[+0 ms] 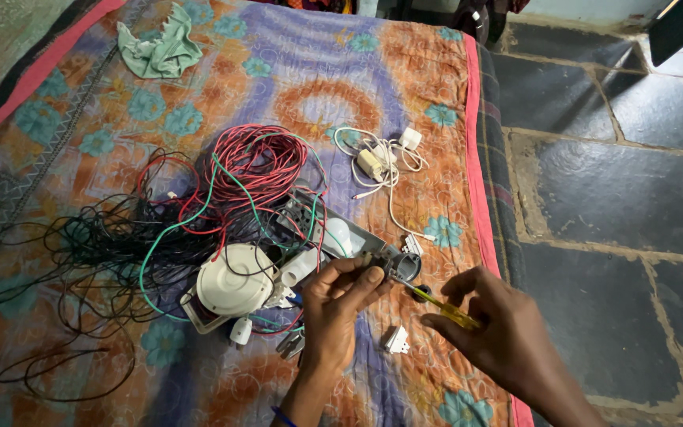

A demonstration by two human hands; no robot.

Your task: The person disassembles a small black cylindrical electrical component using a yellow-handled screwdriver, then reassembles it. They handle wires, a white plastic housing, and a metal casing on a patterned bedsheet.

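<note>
A grey switch board (355, 239) lies tilted on the quilt-covered bed (294, 71), near its right edge and toward the near side. The left hand (340, 304) pinches the board's near end between thumb and fingers. The right hand (493, 332) is closed around a yellow-handled screwdriver (443, 307), whose tip meets the same end of the board. Just left of the board sit a round white fitting (235, 281) and tangled red wires (258, 166), green wire (169, 233) and black wires (88, 253). 1 small white plug piece (396, 340) lies between the wrists. A white cable bundle (381, 162) rests farther back, a green cloth (160, 47) near the far left corner.
</note>
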